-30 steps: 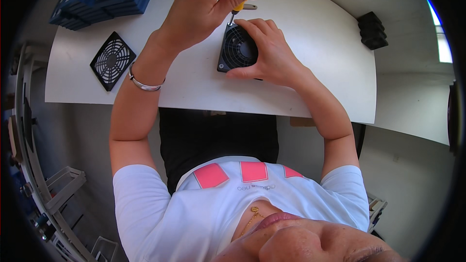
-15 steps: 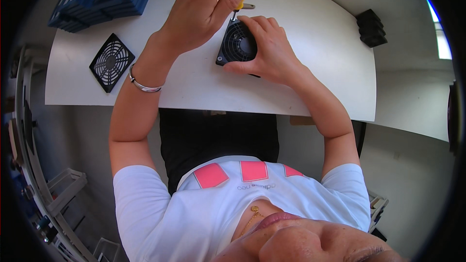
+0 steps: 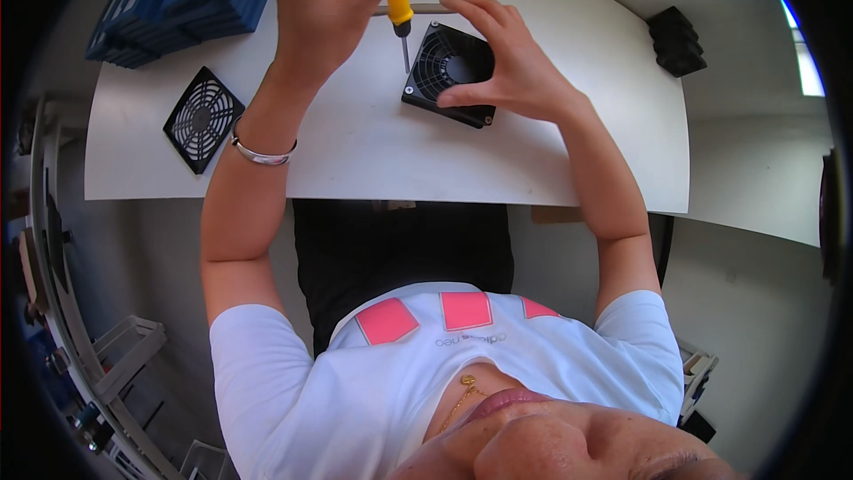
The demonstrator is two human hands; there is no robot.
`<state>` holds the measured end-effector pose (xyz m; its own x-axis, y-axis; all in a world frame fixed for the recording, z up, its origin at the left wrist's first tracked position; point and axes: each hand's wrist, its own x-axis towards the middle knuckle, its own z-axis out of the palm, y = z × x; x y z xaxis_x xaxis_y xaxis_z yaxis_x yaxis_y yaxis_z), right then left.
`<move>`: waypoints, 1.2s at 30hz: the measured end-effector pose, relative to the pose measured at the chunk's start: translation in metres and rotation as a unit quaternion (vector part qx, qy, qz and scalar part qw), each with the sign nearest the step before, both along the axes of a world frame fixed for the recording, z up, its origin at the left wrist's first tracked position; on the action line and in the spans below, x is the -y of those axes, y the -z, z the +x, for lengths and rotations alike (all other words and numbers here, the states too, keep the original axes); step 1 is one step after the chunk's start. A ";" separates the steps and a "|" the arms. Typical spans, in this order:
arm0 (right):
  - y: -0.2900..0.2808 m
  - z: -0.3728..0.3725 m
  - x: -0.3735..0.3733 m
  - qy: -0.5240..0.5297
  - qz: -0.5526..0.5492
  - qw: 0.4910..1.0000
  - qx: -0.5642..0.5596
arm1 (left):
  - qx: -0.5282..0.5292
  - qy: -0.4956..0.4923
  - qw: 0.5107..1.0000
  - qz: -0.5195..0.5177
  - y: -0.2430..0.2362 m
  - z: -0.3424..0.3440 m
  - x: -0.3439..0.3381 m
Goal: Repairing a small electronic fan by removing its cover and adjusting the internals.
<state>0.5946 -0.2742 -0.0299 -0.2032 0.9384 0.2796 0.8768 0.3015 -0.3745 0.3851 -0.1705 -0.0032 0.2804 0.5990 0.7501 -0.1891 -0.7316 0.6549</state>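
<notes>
My left hand is closed round the yellow handle of a screwdriver. Its thin shaft points down beside the left edge of a square black fan, with the tip apart from the screws at the fan's corners. Over the fan's right side, my right hand has thumb and fingers spread wide. The thumb lies across the front part of the fan; whether it presses on it I cannot tell. A grey strip-like tool lies behind the fan, close to my right fingertips.
A black fan grille lies on the white table, left of my left forearm. Blue crates stand at the far left. A stack of black parts sits at the right edge. Shelving stands on the left.
The screwdriver has come off the fan's far corner screw and moved left and nearer. The fan has turned and shifted slightly right. My right fingers have spread wider.
</notes>
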 end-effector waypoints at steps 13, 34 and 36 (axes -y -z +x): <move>0.003 -0.001 -0.002 -0.163 0.025 0.981 0.099 | -0.090 -0.003 0.994 0.068 0.003 0.007 0.005; 0.010 -0.020 0.007 -0.010 0.062 0.994 0.092 | -0.092 0.130 0.986 0.042 -0.002 0.001 -0.001; 0.011 -0.021 0.008 0.002 0.066 0.993 0.094 | -0.076 0.123 0.988 0.051 -0.001 0.004 0.002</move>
